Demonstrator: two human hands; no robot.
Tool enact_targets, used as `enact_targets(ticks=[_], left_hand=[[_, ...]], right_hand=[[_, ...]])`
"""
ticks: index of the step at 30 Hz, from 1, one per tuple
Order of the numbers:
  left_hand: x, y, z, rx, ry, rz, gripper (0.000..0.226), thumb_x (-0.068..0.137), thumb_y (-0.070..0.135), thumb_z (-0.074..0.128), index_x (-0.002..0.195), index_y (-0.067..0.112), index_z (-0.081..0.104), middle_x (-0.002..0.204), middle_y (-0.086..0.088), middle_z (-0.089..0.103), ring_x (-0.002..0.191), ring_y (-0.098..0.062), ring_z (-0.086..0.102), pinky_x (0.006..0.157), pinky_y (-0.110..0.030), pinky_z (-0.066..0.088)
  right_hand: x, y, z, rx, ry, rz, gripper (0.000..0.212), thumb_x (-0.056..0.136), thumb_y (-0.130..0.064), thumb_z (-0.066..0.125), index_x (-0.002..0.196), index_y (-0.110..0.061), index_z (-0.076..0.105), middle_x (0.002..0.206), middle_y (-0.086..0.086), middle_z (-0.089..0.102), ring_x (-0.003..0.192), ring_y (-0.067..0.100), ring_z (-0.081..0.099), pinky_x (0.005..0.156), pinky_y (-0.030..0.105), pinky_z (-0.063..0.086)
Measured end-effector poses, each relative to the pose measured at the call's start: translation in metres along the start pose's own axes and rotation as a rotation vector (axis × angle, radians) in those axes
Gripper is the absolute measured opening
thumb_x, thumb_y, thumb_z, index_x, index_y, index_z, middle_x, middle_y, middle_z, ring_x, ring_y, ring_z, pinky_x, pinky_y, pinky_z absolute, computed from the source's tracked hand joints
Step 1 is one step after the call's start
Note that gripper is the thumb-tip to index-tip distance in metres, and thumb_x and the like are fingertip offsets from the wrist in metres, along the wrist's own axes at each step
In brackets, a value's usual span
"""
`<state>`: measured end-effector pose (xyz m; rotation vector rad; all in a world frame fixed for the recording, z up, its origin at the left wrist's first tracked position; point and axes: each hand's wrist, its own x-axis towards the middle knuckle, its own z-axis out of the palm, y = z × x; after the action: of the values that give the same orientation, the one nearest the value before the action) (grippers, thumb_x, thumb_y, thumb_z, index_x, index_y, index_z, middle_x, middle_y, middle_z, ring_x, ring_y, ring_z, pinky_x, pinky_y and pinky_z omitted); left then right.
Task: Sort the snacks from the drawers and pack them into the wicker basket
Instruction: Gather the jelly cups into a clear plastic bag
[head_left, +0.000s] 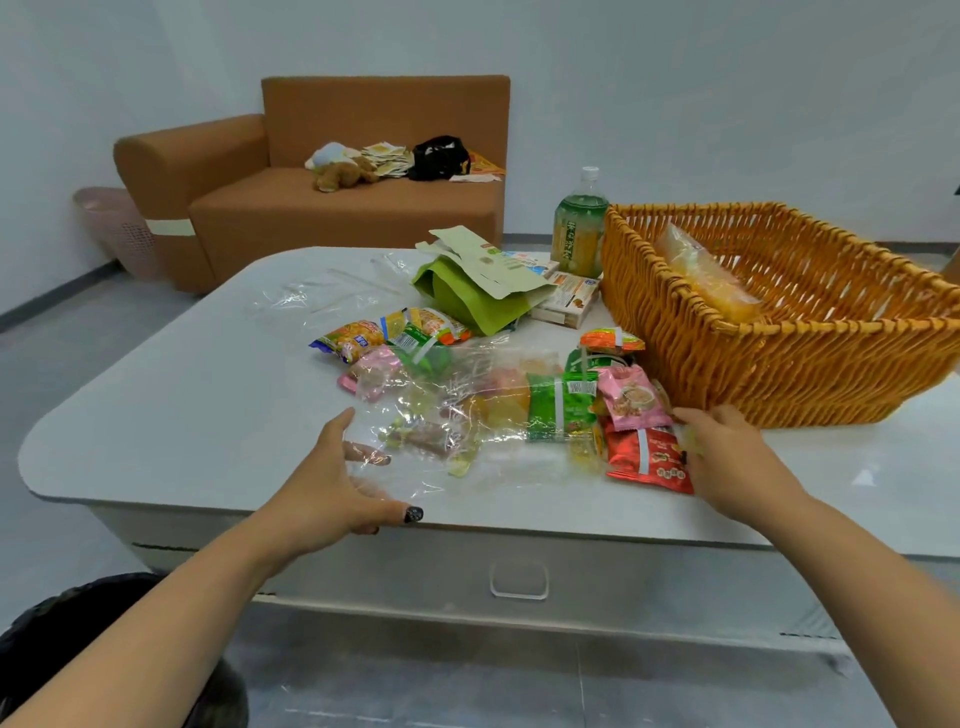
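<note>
A: Task thing first. Where's the snack pile?

B: Loose packets on the white table (156, 415), near edge, just left of the wicker basket (779, 374). Red packet (644, 460) is nearest the front, pink packet (636, 397) just behind it, green packet (561, 408) to their left under a clear plastic bag (457, 415). More packets (363, 338) sit further back-left.

A: Which hand's closer?

B: Right hand (737, 462). It's touching the right edge of the red packet, fingers curled down over it. Looks like it pinches something pale there, but can't tell if the grip is closed. The basket's front wall is just behind that hand.

A: Axis?

B: Red packet's long side runs roughly toward and away from the person. The basket lies up and right of it, so I'd judge a short lift over the rim is what's needed.

A: Left hand?

B: Left hand (343, 483) is released, fingers spread, on the near-left part of the clear plastic bag, seemingly touching it. Far from the basket.

A: Basket contents?

B: One yellowish bag (701, 275) leaning inside. Most packing is not yet done.

A: Rest?

B: Green pouch (467, 296) with a paper flap, small boxes (566, 301), green tea bottle (579, 228) behind. Drawer handle (518, 581) below the tabletop. Brown sofa (337, 208) with a plush toy (343, 171) and black bag (439, 158), pink bin (119, 228) at its left, pale walls.
</note>
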<state>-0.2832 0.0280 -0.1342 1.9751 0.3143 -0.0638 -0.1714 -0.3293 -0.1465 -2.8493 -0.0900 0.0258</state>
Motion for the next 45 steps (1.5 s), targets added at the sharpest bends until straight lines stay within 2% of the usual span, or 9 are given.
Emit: enact_targets(ticks=[4,7,10,14,21,32,39,42,45], left_hand=[[0.001,0.001,-0.004,-0.015,0.042,-0.001,0.128,0.060,0.015,0.092,0.155,0.030,0.007,0.128,0.003,0.051,0.078,-0.012,0.067,0.061,-0.028,0.057],[0.003,-0.001,-0.010,-0.034,0.083,0.008,0.125,0.062,0.014,0.090,0.155,0.030,0.007,0.125,0.005,0.053,0.082,-0.014,0.068,0.060,-0.027,0.057],[0.006,-0.004,-0.016,-0.051,0.130,0.017,0.125,0.062,0.014,0.090,0.154,0.031,0.008,0.123,0.006,0.055,0.083,-0.018,0.068,0.057,-0.026,0.056],[0.007,-0.005,-0.022,-0.059,0.169,0.029,0.125,0.061,0.015,0.090,0.154,0.032,0.008,0.124,0.006,0.054,0.086,-0.019,0.070,0.058,-0.026,0.055],[0.006,-0.009,-0.027,-0.057,0.194,0.048,0.125,0.063,0.015,0.089,0.154,0.029,0.006,0.123,0.006,0.054,0.089,-0.021,0.069,0.060,-0.027,0.055],[0.005,-0.013,-0.030,0.062,0.178,0.106,0.128,0.061,0.013,0.091,0.155,0.031,0.005,0.117,0.010,0.052,0.068,-0.011,0.068,0.054,-0.024,0.056],[0.007,-0.013,-0.026,0.205,0.167,0.155,0.132,0.061,0.019,0.093,0.155,0.032,0.001,0.110,0.023,0.047,0.071,-0.007,0.068,0.062,-0.020,0.053],[0.007,-0.010,-0.021,0.195,0.153,0.180,0.131,0.061,0.019,0.093,0.154,0.034,0.002,0.112,0.021,0.048,0.071,-0.007,0.068,0.061,-0.023,0.055],[0.006,-0.004,-0.011,0.156,0.106,0.234,0.128,0.060,0.018,0.093,0.150,0.043,0.005,0.117,0.014,0.051,0.071,-0.008,0.068,0.059,-0.026,0.056]], right_hand=[[-0.002,-0.009,-0.005,0.023,0.100,0.065,0.041,0.090,-0.016,0.058,0.130,-0.012,0.053,0.124,0.015,0.037,0.107,0.040,0.050,0.092,0.047,0.048],[-0.010,-0.030,-0.011,0.032,0.257,-0.117,0.041,0.087,-0.019,0.062,0.127,-0.012,0.055,0.114,0.009,0.038,0.095,0.030,0.052,0.080,0.042,0.052],[-0.016,-0.053,-0.006,0.143,0.113,-0.329,0.052,0.089,-0.024,0.060,0.139,-0.020,0.046,0.122,0.005,0.035,0.104,0.025,0.052,0.091,0.034,0.047],[-0.011,-0.063,0.010,0.069,-0.125,-0.340,0.067,0.090,-0.033,0.057,0.149,-0.029,0.026,0.143,0.000,0.025,0.123,0.025,0.047,0.098,0.039,0.046],[-0.008,-0.078,0.035,-0.125,-0.033,-0.333,0.045,0.097,-0.030,0.042,0.140,-0.026,0.030,0.132,0.005,0.040,0.104,0.029,0.056,0.074,0.039,0.051],[-0.012,-0.075,0.044,-0.161,0.066,-0.338,0.043,0.098,-0.046,0.042,0.137,-0.028,0.034,0.129,0.005,0.042,0.100,0.028,0.059,0.067,0.035,0.048],[-0.004,-0.068,0.000,0.564,0.143,-0.137,0.023,0.093,-0.027,0.055,0.116,-0.027,0.055,0.114,0.002,0.059,0.097,0.023,0.057,0.078,0.040,0.051],[-0.016,-0.070,-0.035,0.975,-0.128,-0.050,0.017,0.096,-0.027,0.054,0.112,-0.028,0.060,0.110,0.001,0.060,0.087,0.019,0.059,0.064,0.033,0.048],[-0.032,-0.069,-0.047,0.968,-0.405,-0.124,0.019,0.092,-0.028,0.059,0.110,-0.027,0.066,0.099,0.003,0.065,0.072,0.013,0.061,0.057,0.026,0.044]])
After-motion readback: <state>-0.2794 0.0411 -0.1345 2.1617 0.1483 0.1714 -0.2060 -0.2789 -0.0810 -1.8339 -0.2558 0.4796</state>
